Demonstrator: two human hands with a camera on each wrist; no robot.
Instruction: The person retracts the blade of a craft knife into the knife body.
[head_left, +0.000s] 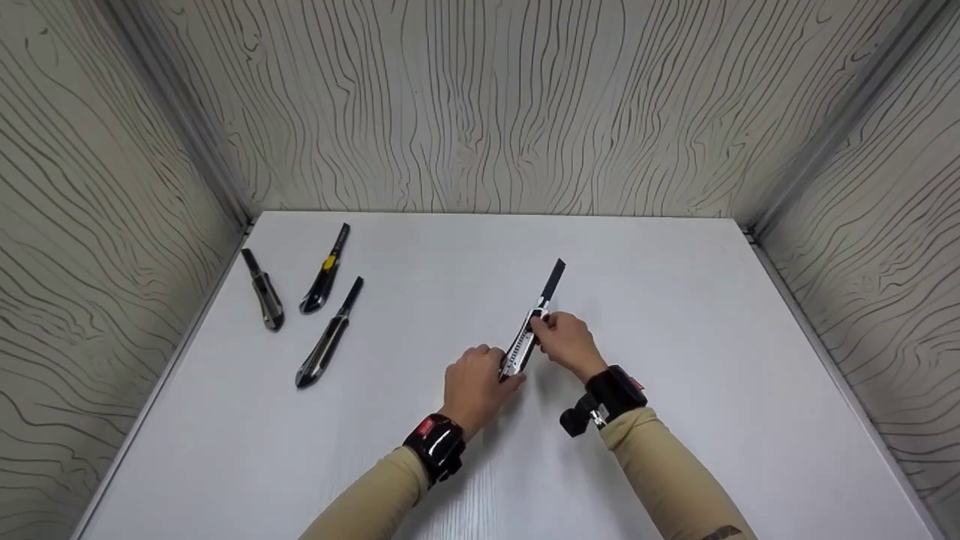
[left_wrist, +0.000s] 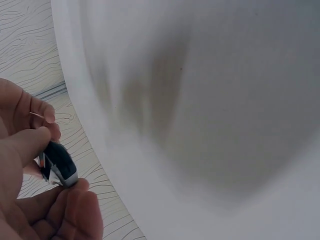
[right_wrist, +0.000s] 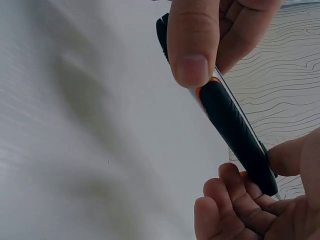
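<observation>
A snap-off utility knife [head_left: 517,354] with a black and silver handle is raised in both hands, tilted up to the right. Its long dark blade [head_left: 553,281] sticks out at the far end. My left hand [head_left: 474,386] grips the handle's rear end between thumb and fingers. Higher up, near the blade end, my right hand [head_left: 570,341] pinches the handle with its thumb laid on it. In the right wrist view the black side of the handle [right_wrist: 232,130] shows, with an orange edge by the thumb. Only a short part of the knife [left_wrist: 61,162] appears in the left wrist view.
Three more utility knives lie to the left on the white table [head_left: 420,285]: a silver-grey one [head_left: 268,298], a black one with a yellow slider [head_left: 321,285] and a black-silver one [head_left: 324,349]. Wood-patterned walls [head_left: 480,105] enclose the table's back and sides.
</observation>
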